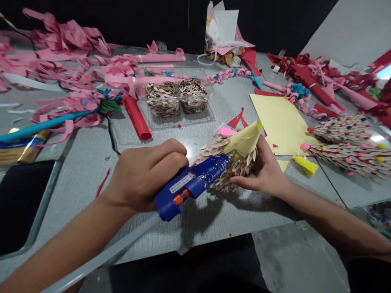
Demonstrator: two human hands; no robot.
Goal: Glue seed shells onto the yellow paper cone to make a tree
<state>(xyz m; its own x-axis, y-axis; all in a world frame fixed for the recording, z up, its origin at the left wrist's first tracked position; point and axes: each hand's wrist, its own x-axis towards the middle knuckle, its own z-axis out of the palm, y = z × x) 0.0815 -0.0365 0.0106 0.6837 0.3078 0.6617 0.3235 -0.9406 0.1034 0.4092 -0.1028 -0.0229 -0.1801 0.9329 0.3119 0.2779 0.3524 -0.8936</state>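
My left hand (146,173) is wrapped round a blue glue gun (195,179), with a long white glue stick (106,254) trailing from its rear. The gun's tip lies against a yellow paper cone (246,140) whose lower part is covered in rows of pale seed shells (229,183). My right hand (264,171) grips the cone from its right side, thumb below and fingers partly hidden behind it. The cone is tilted, its bare yellow point up and to the right.
Behind the cone stands a clear tray of shells (163,99). A red paper roll (137,118), a phone (29,203) and pink paper scraps (73,36) are on the left. Yellow paper (281,122) and finished shell cones (351,158) lie on the right.
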